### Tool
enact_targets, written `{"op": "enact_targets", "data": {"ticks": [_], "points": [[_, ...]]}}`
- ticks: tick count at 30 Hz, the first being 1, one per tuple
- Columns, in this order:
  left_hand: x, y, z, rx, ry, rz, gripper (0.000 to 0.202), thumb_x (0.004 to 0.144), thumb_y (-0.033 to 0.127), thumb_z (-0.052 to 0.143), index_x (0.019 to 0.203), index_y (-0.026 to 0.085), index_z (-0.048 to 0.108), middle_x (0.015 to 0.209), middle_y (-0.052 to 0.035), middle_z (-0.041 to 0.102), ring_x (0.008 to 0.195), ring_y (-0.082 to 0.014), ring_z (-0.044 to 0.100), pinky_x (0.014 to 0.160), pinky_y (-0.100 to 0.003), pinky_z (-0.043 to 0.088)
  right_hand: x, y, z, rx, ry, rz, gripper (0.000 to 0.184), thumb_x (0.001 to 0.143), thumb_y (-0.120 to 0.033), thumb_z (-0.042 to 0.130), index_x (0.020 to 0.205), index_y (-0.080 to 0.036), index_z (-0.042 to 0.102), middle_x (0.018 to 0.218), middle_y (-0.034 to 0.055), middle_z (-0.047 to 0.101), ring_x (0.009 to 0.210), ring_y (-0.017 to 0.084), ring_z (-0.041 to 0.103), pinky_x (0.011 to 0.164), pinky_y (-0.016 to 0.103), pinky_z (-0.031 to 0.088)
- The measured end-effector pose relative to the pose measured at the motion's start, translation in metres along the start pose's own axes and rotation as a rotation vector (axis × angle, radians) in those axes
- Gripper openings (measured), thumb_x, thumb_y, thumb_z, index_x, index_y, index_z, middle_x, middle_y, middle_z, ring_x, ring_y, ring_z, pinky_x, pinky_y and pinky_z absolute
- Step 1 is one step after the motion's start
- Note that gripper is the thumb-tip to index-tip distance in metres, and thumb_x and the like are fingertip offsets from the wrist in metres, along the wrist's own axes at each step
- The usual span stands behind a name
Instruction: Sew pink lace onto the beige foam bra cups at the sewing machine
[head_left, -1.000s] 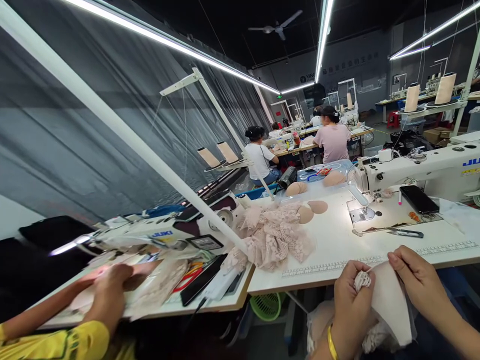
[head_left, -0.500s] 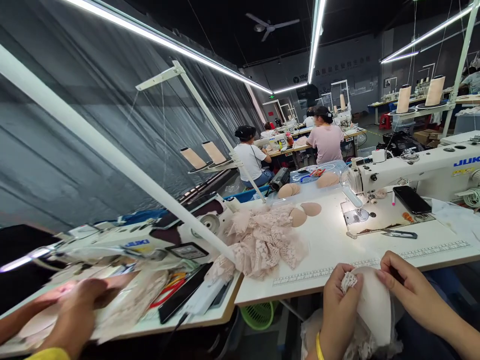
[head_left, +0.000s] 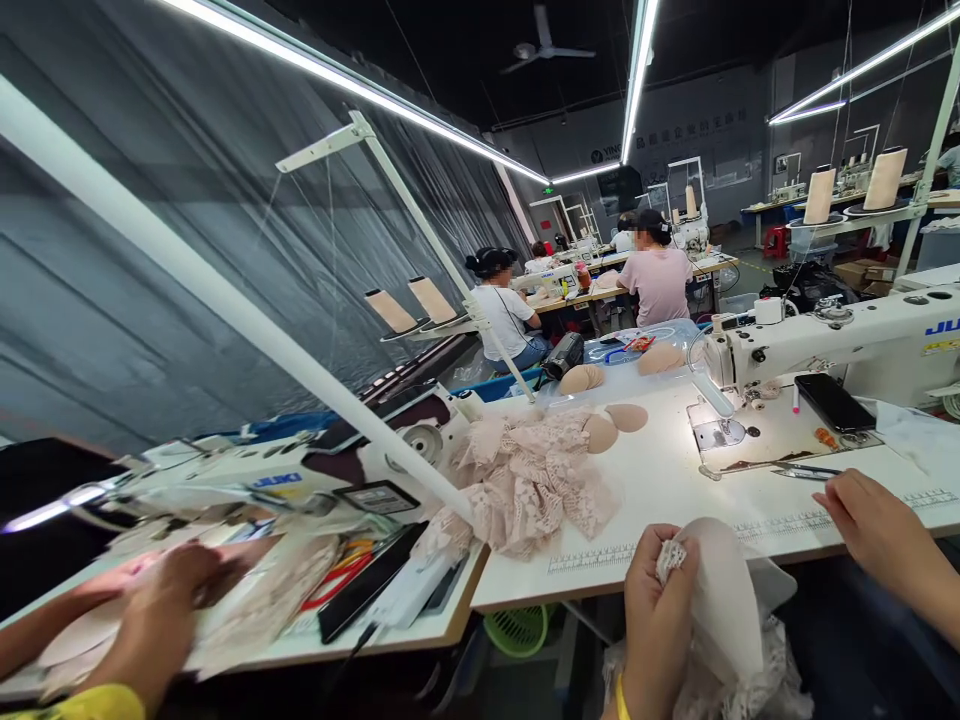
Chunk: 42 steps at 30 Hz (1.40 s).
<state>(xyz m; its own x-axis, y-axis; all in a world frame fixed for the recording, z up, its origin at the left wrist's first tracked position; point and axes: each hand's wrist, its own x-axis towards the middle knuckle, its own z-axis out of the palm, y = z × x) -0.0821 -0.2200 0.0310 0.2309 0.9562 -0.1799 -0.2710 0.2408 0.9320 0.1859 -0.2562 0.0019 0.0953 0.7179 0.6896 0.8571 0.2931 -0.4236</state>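
Note:
My left hand (head_left: pixel 658 612) is closed around a white foam cup with a strip of lace trim (head_left: pixel 721 598), held below the front edge of the white sewing table (head_left: pixel 675 490). My right hand (head_left: pixel 876 526) has come off the cup and hovers at the table's front edge, close to the scissors (head_left: pixel 806 470); its fingers are curled and nothing shows in them. A pile of pink lace pieces (head_left: pixel 532 480) lies on the table to the left. Two beige cups (head_left: pixel 616 424) rest beyond it. The white sewing machine (head_left: pixel 825 345) stands at the right.
A black phone (head_left: pixel 834 402) lies on the machine bed. A co-worker's hands (head_left: pixel 161 610) handle fabric at the neighbouring table on the left, beside another sewing machine (head_left: pixel 285 480). Thread cones (head_left: pixel 409 305) stand on a rack. More people sew at the tables behind. A green basket (head_left: pixel 516 630) sits under the table.
My right hand let go of the foam cup and moved up and right toward the table edge. My left hand keeps hold of the cup and lace.

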Motion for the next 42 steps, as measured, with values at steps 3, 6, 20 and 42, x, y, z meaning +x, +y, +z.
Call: {"op": "enact_targets", "data": {"ticks": [3,6,20,42], "points": [[0.008,0.002,0.001,-0.090,0.001,-0.069,0.063,0.067,0.062,0.092,0.095,0.022,0.052,0.066,0.0058,0.061,0.056,-0.0106,0.050,0.055,-0.020,0.039,-0.011,-0.007,-0.005,0.031,-0.140,-0.159,0.025,0.105,-0.044,0.062,0.125,-0.027,0.065,0.116,0.0106,0.069,0.102,0.027,0.069,0.082,0.039,0.058],[0.013,-0.002,0.004,-0.110,-0.106,-0.158,0.060,0.069,0.057,0.092,0.099,0.022,0.055,0.075,0.0023,0.068,0.060,-0.0127,0.056,0.059,-0.022,0.043,-0.018,-0.041,-0.002,0.102,-0.255,-0.327,0.044,0.104,-0.024,0.061,0.145,-0.036,0.057,0.139,0.0109,0.062,0.126,0.031,0.061,0.101,0.046,0.055],[0.008,0.002,0.005,-0.100,-0.443,-0.195,0.059,0.070,0.046,0.098,0.112,0.012,0.075,0.096,-0.0084,0.076,0.083,-0.0184,0.067,0.079,-0.027,0.051,0.004,-0.070,0.005,0.826,-0.490,0.632,0.045,0.097,-0.069,0.063,0.111,-0.027,0.074,0.098,0.0038,0.073,0.093,0.024,0.068,0.081,0.033,0.056],[0.006,-0.011,0.023,-0.255,-0.271,-0.117,0.051,0.085,0.040,0.087,0.128,0.017,0.071,0.116,-0.0128,0.077,0.109,-0.0294,0.072,0.101,-0.040,0.056,-0.025,-0.075,0.005,0.389,-0.173,0.084,0.016,0.109,-0.020,0.050,0.095,-0.027,0.053,0.084,-0.0027,0.057,0.073,0.014,0.057,0.066,0.026,0.050]]}}
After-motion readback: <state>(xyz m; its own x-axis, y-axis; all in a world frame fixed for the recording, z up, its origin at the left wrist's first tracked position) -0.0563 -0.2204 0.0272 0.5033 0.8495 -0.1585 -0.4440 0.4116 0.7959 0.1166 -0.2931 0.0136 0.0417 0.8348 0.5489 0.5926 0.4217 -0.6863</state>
